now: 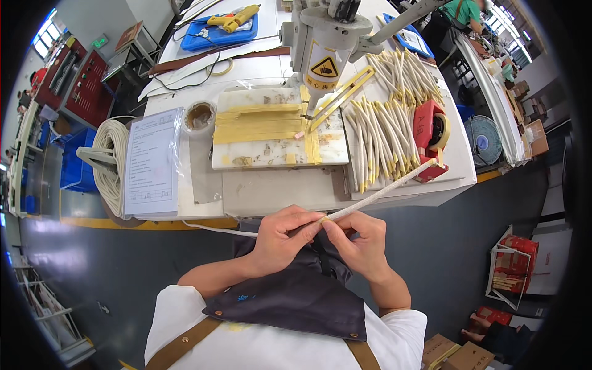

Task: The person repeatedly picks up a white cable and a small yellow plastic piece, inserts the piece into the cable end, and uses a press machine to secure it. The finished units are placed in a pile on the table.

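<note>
Both my hands pinch one white braided cord (pixel 385 190) in front of the bench. My left hand (pixel 279 239) is closed on it, and my right hand (pixel 359 242) grips it just beside. A bit of yellow tape shows on the cord between my fingertips. From there the cord slants up to the right, its yellowish end by the red tape dispenser (pixel 425 123). On the other side it trails left along the bench edge, towards a coil of white cord (pixel 110 163). Many short white cord pieces (pixel 379 139) with yellow ends lie in piles left of the dispenser.
A grey press (pixel 324 46) stands over a white slab (pixel 246 161) striped with yellow tape. Left of it are a tape roll (pixel 200 116) and a sleeved paper sheet (pixel 152 163). A blue tray (pixel 216 37) holds a yellow glue gun (pixel 237 20). Someone in green (pixel 470 15) is at the far right.
</note>
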Tool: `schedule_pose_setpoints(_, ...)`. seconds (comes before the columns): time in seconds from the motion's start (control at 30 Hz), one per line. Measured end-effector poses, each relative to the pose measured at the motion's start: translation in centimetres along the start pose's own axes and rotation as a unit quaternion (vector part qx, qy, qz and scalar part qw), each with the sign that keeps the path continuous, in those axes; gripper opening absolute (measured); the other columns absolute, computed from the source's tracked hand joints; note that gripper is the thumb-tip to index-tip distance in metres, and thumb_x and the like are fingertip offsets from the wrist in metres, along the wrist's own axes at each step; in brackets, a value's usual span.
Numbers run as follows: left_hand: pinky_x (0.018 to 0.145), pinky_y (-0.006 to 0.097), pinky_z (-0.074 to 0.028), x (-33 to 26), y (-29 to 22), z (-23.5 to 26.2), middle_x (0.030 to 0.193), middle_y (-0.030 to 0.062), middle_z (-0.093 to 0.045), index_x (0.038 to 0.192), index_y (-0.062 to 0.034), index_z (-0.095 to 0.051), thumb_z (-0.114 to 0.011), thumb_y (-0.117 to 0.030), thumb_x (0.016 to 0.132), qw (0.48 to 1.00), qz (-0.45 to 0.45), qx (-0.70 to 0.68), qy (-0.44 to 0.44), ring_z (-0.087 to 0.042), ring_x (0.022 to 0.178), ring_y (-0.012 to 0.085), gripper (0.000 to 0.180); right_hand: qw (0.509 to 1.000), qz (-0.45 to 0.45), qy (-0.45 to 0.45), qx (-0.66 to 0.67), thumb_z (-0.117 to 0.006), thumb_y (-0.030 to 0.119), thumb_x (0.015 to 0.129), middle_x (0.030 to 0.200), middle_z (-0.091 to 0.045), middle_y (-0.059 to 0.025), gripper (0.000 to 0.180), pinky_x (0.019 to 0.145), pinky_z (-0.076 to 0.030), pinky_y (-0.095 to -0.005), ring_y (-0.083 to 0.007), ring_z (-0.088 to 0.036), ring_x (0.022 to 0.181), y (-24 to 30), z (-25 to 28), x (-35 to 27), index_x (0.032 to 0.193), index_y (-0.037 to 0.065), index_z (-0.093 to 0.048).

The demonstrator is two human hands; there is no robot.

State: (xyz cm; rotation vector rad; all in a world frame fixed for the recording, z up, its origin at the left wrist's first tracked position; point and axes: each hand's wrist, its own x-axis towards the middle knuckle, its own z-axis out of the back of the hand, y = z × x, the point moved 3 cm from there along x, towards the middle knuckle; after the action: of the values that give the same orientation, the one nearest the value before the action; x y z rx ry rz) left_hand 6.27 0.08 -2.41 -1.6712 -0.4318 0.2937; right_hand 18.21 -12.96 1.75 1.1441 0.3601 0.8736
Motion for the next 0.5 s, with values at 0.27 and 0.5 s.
schedule_pose_setpoints(0.27, 0.061, 0.021, -0.049, -0.2, 0.6, 0.0, 0.098, 0.006, -0.066, 0.113, 0.0017, -0.073, -0.07, -0.01, 0.096, 0.999, -0.035, -0.01, -0.009, -0.06, 0.071, 0.008, 0.021, 0.999, 0.033, 0.006, -0.028, -0.079, 0.008, 0.086, 0.071, -0.07, -0.0088, 0.013, 0.051, -0.049, -0.0241, -0.0112, -0.065, 0.057, 0.0, 0.5, 0.2, 0.081, -0.002, -0.072)
schedule_pose_setpoints(0.5, 0.061, 0.02, -0.047, -0.1, -0.1, 0.4, 0.087, 0.0012, -0.066, 0.104, 0.0011, -0.071, -0.069, -0.014, 0.097, 0.959, 0.227, -0.157, 0.056, -0.057, 0.068, 0.0061, 0.017, 0.971, 0.193, 0.097, -0.103, -0.083, 0.013, 0.078, 0.081, -0.071, -0.0065, 0.013, 0.056, -0.053, -0.0323, -0.021, -0.07, 0.066, 1.1, 1.9, 0.8, 0.084, 0.007, -0.073)
